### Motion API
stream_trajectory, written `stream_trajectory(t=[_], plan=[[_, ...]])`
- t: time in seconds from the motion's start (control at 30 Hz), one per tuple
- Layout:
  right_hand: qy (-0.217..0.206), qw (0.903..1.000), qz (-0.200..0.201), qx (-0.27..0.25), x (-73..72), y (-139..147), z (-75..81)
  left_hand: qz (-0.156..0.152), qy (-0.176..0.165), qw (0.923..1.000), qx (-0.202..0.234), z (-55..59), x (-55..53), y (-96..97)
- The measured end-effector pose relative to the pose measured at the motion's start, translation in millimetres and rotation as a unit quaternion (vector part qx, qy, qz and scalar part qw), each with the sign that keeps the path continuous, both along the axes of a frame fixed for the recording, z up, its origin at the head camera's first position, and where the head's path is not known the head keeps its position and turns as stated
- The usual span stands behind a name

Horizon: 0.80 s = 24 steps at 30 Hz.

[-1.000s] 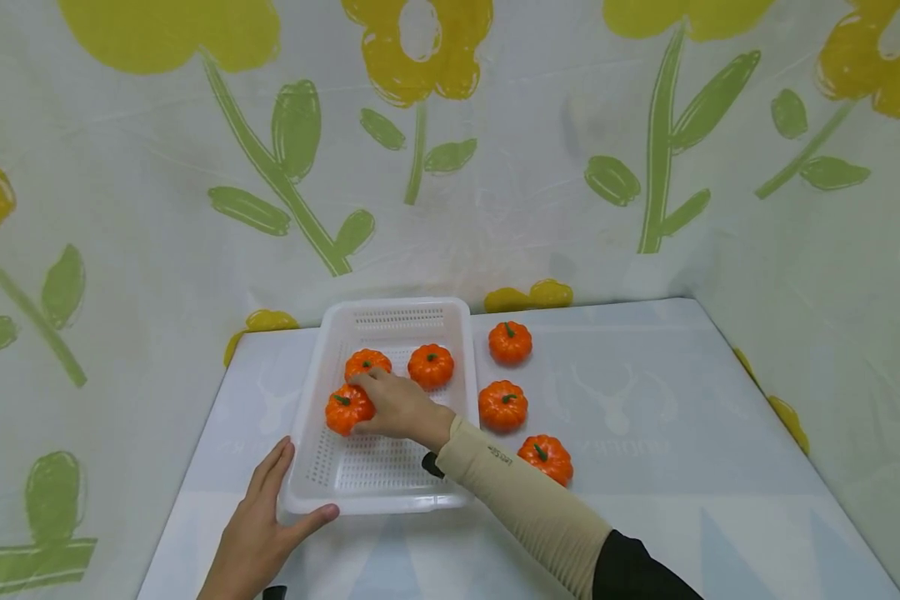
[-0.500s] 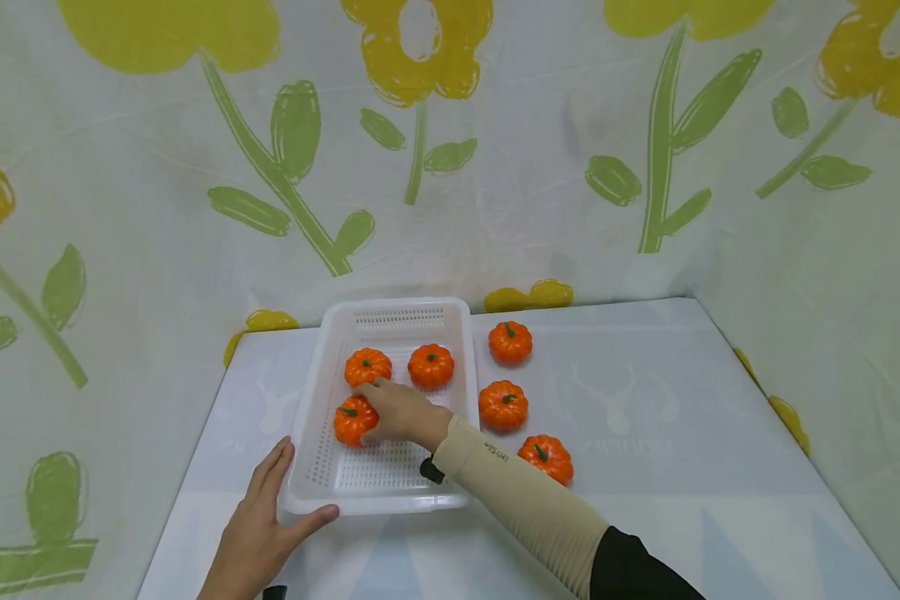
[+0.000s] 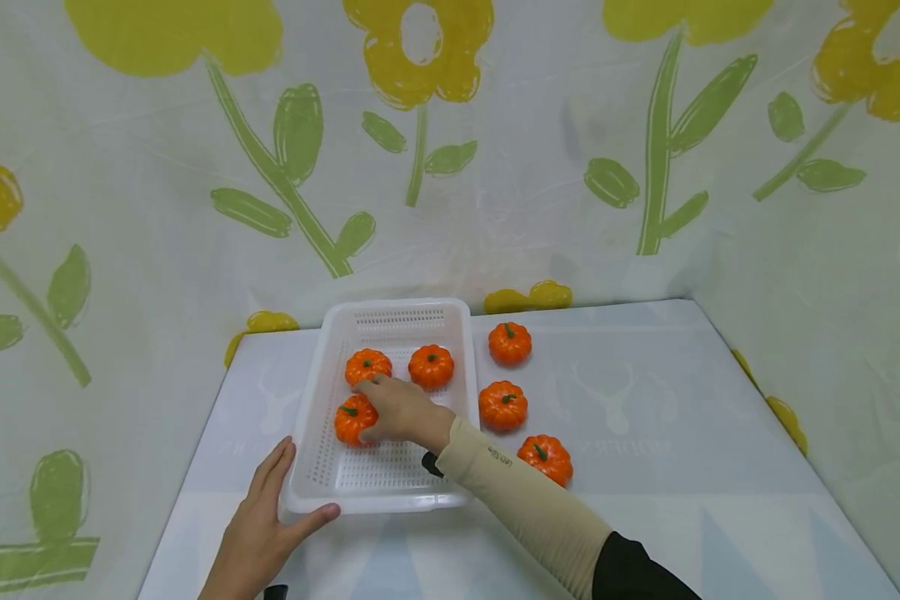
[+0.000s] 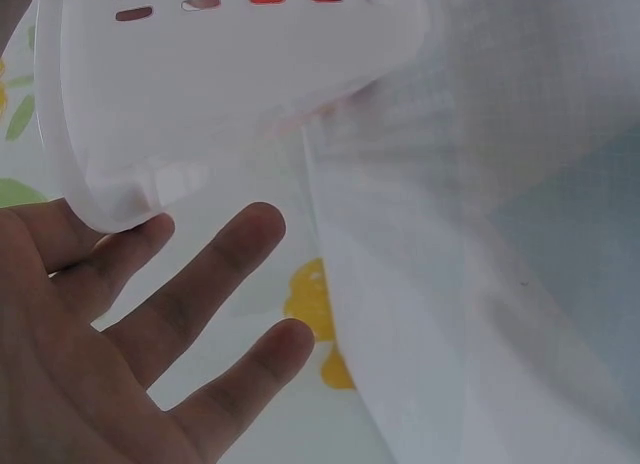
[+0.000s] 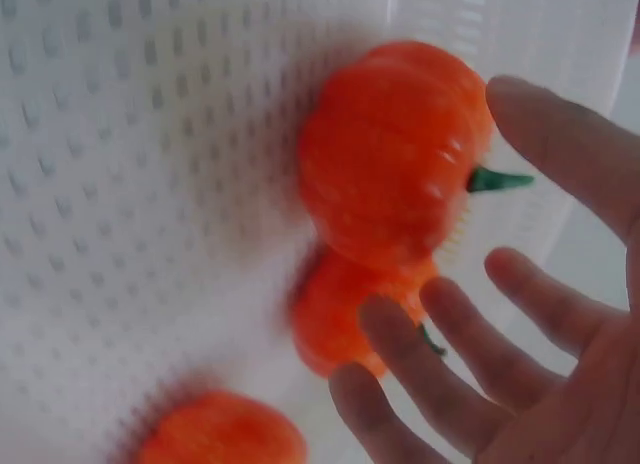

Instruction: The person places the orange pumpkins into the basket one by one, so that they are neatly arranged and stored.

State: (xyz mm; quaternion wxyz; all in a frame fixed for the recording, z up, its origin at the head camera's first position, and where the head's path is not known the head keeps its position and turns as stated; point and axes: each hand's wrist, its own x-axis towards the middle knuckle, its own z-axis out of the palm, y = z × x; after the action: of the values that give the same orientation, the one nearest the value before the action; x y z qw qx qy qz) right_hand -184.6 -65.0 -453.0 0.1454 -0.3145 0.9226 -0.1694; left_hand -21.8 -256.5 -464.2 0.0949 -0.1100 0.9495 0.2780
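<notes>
The near pumpkin (image 3: 351,422) sits inside the white basket (image 3: 378,504), left of its middle, its green stem showing on top. Your right hand (image 3: 402,407) reaches over from the right, thumb on the near side of the pumpkin and fingertips toward the gap before the far-left pumpkin (image 3: 367,364). The right wrist view shows those fingers spread and relaxed, so you have no firm grip in evidence; light contact cannot be confirmed. The spread appears chosen to span the pumpkin in the narrow gap. Your left hand (image 3: 257,515) is likewise unclenched, fingers extended along the basket's left side and thumb at its near rim, a placement that seems to steady the near-left corner against sliding. The far-right pumpkin (image 3: 431,367) sits apart from its neighbours, leaving finger room around it. Outside, on the table (image 3: 645,533), the far loose pumpkin (image 3: 509,343), middle loose pumpkin (image 3: 503,407) and near loose pumpkin (image 3: 547,458) lie in a rough line to the basket's right, probably for easy reach by your right arm; your beige sleeve (image 3: 521,504) partly hides the nearest.
</notes>
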Motion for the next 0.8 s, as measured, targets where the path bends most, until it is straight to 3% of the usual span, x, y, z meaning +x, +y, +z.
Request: stream_trajectory(t=[0.33, 0.63, 0.8], plan=[[0.047, 0.9986, 0.022, -0.014, 10.9, 14.2, 29.0, -0.011, 0.014, 0.9998, 0.0, -1.5, -0.1, -1.2], [0.066, 0.9928, 0.039, -0.092, 19.8, 38.3, 51.8, -0.007, 0.018, 0.9998, 0.0, -0.3, 2.1, -2.0], [0.082, 0.9886, 0.028, -0.123, 23.7, 59.1, 62.3, -0.017, 0.023, 0.9996, 0.002, -0.5, 1.7, -1.5]])
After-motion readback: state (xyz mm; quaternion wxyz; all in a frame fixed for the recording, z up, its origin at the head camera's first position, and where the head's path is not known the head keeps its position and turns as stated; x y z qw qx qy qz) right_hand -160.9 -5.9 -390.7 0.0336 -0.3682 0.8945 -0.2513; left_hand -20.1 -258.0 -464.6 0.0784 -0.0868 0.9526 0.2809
